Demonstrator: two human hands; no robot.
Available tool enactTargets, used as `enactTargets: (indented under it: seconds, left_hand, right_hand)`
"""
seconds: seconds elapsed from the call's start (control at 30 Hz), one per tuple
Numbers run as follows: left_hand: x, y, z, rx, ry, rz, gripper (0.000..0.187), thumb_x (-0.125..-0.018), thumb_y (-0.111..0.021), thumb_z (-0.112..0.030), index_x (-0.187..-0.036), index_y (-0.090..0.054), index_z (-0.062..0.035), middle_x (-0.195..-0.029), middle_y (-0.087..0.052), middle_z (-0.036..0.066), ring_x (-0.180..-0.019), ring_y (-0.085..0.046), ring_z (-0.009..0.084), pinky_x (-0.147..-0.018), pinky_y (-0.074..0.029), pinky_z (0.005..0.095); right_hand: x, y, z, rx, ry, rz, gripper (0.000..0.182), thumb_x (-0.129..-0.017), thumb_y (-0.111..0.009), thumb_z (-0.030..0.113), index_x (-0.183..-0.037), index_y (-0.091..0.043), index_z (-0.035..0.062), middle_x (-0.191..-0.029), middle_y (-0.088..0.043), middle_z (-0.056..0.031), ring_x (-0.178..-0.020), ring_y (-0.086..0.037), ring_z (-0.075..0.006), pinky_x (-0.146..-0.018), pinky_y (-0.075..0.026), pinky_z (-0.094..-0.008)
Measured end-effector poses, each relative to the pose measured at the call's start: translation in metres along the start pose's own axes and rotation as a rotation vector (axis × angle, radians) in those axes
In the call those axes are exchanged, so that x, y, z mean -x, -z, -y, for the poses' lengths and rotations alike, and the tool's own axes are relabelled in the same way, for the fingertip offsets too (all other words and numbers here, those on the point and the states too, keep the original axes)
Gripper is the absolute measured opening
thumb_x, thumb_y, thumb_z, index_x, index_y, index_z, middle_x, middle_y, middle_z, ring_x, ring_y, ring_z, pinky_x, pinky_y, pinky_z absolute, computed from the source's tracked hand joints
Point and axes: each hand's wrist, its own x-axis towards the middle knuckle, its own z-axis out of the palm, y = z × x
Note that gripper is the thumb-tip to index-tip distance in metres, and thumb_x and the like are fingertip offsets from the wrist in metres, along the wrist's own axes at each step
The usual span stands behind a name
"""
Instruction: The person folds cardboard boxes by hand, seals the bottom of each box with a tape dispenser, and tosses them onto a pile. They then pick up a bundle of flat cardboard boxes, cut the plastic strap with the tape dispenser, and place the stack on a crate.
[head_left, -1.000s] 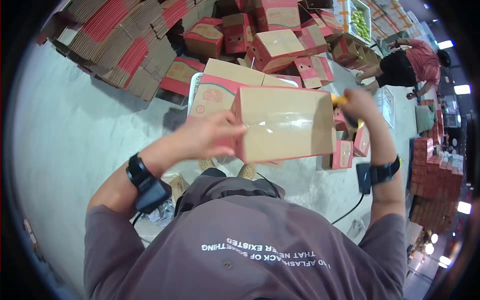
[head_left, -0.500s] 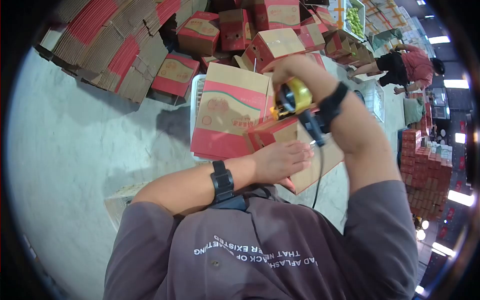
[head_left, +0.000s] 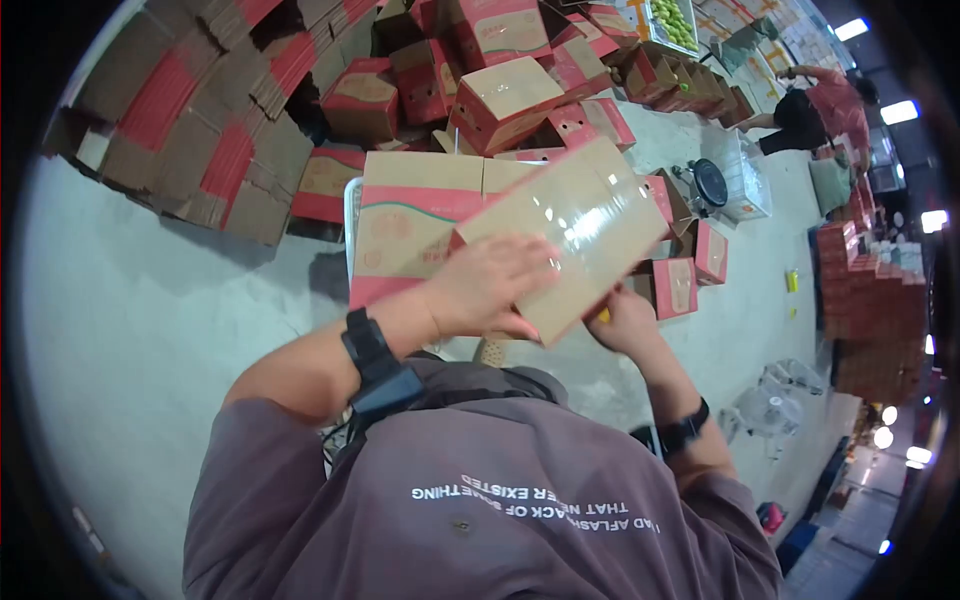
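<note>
A cardboard box [head_left: 590,220] with shiny clear tape across its tan face is tilted in front of me. My left hand [head_left: 500,280] lies flat on its near left part, the thumb apart at the lower edge. At the box's lower right edge, my right hand [head_left: 625,322] is closed around a yellow tape dispenser [head_left: 604,315], mostly hidden by box and fingers. Behind the tilted box, a larger red and tan box [head_left: 415,215] sits on a white crate [head_left: 352,225].
Flattened cartons [head_left: 190,130] are stacked at the upper left. Several red and tan boxes [head_left: 505,100] lie jumbled beyond. A crate of green fruit [head_left: 672,22] stands at the back. Another person [head_left: 835,110] bends at the upper right, near a clear plastic bin [head_left: 742,175]. A round black-topped object [head_left: 708,183] stands nearby.
My right hand has swung down with the tape dispenser from above the box to its lower right edge. The box has turned and shows its taped face. My left hand has moved left and up.
</note>
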Motion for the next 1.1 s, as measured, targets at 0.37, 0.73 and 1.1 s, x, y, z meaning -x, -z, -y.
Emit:
enactTargets:
  seconds: [0.37,0.73,1.1]
  left_hand:
    - [0.068,-0.032,0.18,-0.388,0.987,0.261,0.062,-0.086,-0.056,-0.043,-0.131,-0.046,-0.0019,-0.129,-0.049,0.024,-0.12,-0.046,0.0396,-0.1,-0.039,0.0462]
    - [0.216,-0.094,0.121,0.081,1.42,0.061,0.084,-0.075,-0.071,-0.037,-0.139,-0.03,-0.0014,-0.108,-0.06,0.027,-0.106,-0.057,0.0402,-0.091,-0.045,0.0456]
    - [0.201,0.049,0.139,0.845,1.102,-0.188,0.039,-0.086,-0.053,0.003,-0.125,-0.053,-0.004,-0.124,-0.057,0.005,-0.112,-0.053,0.0132,-0.094,-0.043,0.0289]
  right_hand:
    - [-0.044,-0.069,-0.091,-1.909,-0.617,-0.215,0.016,-0.092,-0.057,0.023,-0.09,-0.06,0.0075,-0.075,-0.058,-0.0037,-0.063,-0.056,-0.0169,-0.058,-0.048,-0.0304]
    - [-0.031,-0.197,-0.053,-2.107,-0.822,-0.232,0.036,-0.094,-0.051,0.031,-0.121,-0.053,0.0073,-0.118,-0.061,-0.0085,-0.11,-0.057,-0.0241,-0.097,-0.044,-0.0433]
    - [-0.017,-0.105,-0.088,-2.139,-0.669,-0.451,0.028,-0.09,-0.053,0.02,-0.114,-0.056,0.0052,-0.105,-0.064,-0.0095,-0.101,-0.061,-0.0239,-0.091,-0.049,-0.0401]
